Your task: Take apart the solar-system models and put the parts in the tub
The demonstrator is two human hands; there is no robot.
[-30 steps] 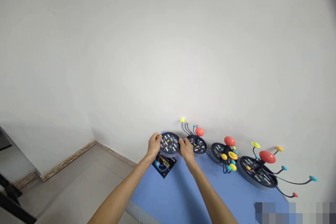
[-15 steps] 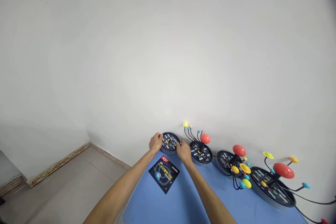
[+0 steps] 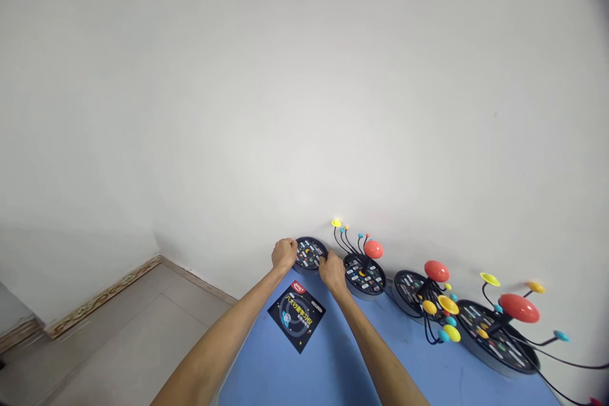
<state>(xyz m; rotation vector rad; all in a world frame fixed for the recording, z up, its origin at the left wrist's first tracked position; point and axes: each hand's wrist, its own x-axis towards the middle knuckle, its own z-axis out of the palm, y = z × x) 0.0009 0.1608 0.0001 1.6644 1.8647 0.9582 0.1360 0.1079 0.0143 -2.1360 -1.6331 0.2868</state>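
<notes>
Bare disc (image 3: 310,254) now lowered to the table's (image 3: 314,380) far edge.
Left hand (image 3: 284,255) and right hand (image 3: 332,271) grip its rim, fingers curled; three finished planet models (image 3: 495,339) stand rightward.

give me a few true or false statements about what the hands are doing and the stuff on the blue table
1. The left hand and right hand both grip the round dark disc. True.
2. The square printed card stands upright against the wall. False: it lies flat on the blue table, just below the hands.
3. The round dark disc carries wire arms with coloured balls. False: no arms show on it.
4. Three solar-system models with wire arms and coloured balls sit to the right of the hands. True.
</notes>
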